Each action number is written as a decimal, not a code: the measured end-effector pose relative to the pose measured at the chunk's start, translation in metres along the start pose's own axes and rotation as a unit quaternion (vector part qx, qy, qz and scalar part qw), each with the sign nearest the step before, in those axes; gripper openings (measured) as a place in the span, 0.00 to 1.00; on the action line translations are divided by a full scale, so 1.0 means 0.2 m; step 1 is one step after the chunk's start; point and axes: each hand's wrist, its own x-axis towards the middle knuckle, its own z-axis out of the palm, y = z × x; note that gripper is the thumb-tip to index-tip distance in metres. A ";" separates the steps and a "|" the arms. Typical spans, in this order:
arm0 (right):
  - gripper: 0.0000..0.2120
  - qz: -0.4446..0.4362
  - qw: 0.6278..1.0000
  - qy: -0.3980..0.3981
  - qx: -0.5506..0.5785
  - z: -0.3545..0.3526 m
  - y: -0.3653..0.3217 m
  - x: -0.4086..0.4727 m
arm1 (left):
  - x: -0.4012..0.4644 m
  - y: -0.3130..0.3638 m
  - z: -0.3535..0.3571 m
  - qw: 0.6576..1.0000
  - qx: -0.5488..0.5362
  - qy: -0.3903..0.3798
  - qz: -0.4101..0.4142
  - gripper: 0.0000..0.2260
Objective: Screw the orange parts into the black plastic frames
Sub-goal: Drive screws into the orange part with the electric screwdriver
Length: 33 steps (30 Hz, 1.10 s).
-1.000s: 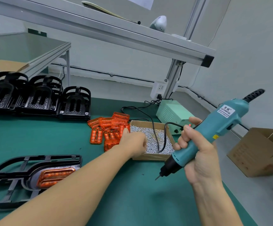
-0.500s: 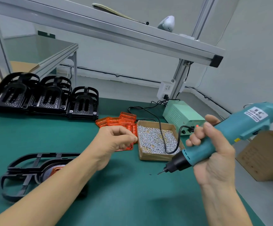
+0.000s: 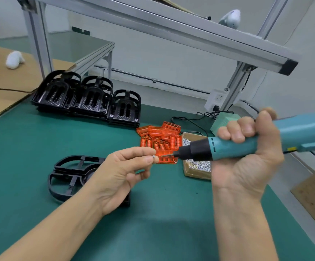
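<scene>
Step in hand: seating a screw [image 3: 153, 156] on the driver bit [image 3: 167, 155], judged from the pose.
Left hand [image 3: 122, 172]: grip narrow, thumb and forefinger pinching the screw just beside the bit tip.
Right hand [image 3: 247, 155]: fist wrapped round the electric screwdriver [image 3: 228, 146].
Technique: align screw head squarely with the bit; release only once it seats.
Black frame [image 3: 72, 176]: on the bench [image 3: 21, 147] beneath the left wrist; its orange insert is hidden.
Orange parts [image 3: 160, 138]: piled beside the screw box [image 3: 196, 170].

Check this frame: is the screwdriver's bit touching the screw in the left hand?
Apart. The head view shows a strip of orange between the screw, pinched by the left hand, and the bit of the screwdriver held by the right hand.
</scene>
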 end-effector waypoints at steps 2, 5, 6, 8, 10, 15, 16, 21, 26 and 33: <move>0.04 0.008 1.000 -0.005 0.001 0.02 0.02 -0.01 | -0.02 0.01 0.00 1.000 -0.003 0.004 0.004 0.08; 0.05 0.011 1.000 -0.011 -0.006 0.04 0.03 -0.03 | -0.04 0.02 -0.01 1.000 0.002 0.009 0.016 0.08; 0.05 0.012 1.000 -0.013 -0.007 0.05 0.04 -0.03 | -0.04 0.02 -0.01 1.000 0.004 0.010 0.019 0.07; 0.05 0.013 1.000 -0.017 -0.011 0.05 0.04 -0.04 | -0.05 0.02 -0.01 1.000 0.008 0.010 0.021 0.07; 0.05 0.014 1.000 -0.019 -0.013 0.06 0.05 -0.04 | -0.05 0.02 -0.01 1.000 0.009 0.010 0.022 0.07; 0.05 0.018 0.999 -0.023 -0.014 0.06 0.05 -0.04 | -0.06 0.02 -0.01 1.000 0.006 0.014 0.026 0.06; 0.05 0.016 0.999 -0.024 -0.016 0.06 0.05 -0.04 | -0.06 0.02 -0.01 0.999 0.007 0.014 0.029 0.06; 0.06 0.001 0.999 -0.034 -0.035 0.07 0.07 -0.05 | -0.07 0.03 -0.01 0.995 0.057 0.032 0.078 0.06; 0.06 0.002 0.999 -0.018 -0.030 0.05 0.09 -0.05 | -0.08 0.05 -0.02 0.974 0.163 0.054 0.148 0.09; 0.07 0.003 0.999 -0.036 -0.022 0.03 0.13 -0.05 | -0.08 0.06 -0.04 0.951 0.245 0.052 0.180 0.11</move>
